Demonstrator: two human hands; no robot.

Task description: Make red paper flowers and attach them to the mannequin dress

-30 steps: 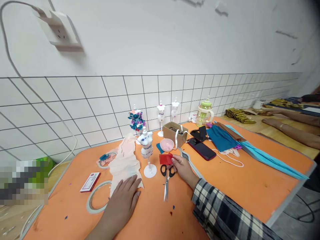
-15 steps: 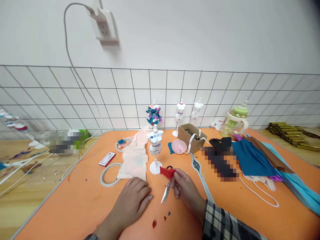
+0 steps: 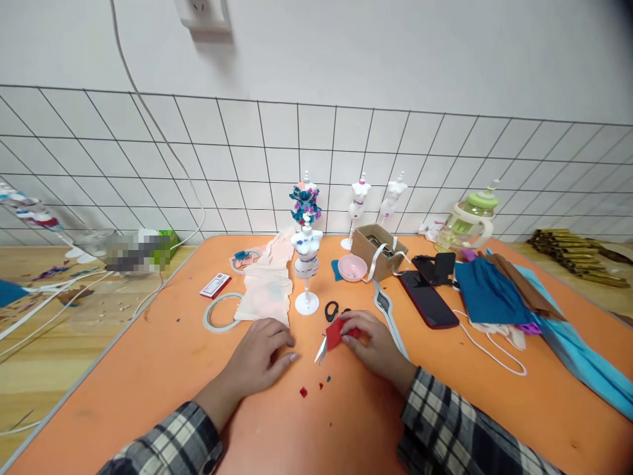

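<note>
My right hand [image 3: 370, 340] pinches a small piece of red cloth [image 3: 333, 334] between thumb and fingers, low over the orange tabletop. Partly under the cloth lie scissors [image 3: 331, 311] with black handles, blades pointing towards me. My left hand [image 3: 261, 353] rests on the table, thumb apart from the loosely bent fingers, holding nothing. Just beyond the hands stands a small white dress-form figure [image 3: 306, 245] wound with thin dark bands. Tiny red scraps [image 3: 303, 392] lie nearer to me.
Pale pink fabric [image 3: 267, 287], a tape roll [image 3: 208, 320] and a small box [image 3: 215, 285] lie left. Behind stand a flower-covered dress form [image 3: 305, 203], a pink bowl [image 3: 353, 268] and a cardboard box [image 3: 373, 247]. To the right are a phone [image 3: 429, 300], folded cloths [image 3: 489, 290] and a jug [image 3: 467, 224].
My right hand has lowered the red cloth to the table, over the scissors. The left hand stays resting with little change. The camera view has tilted downward.
</note>
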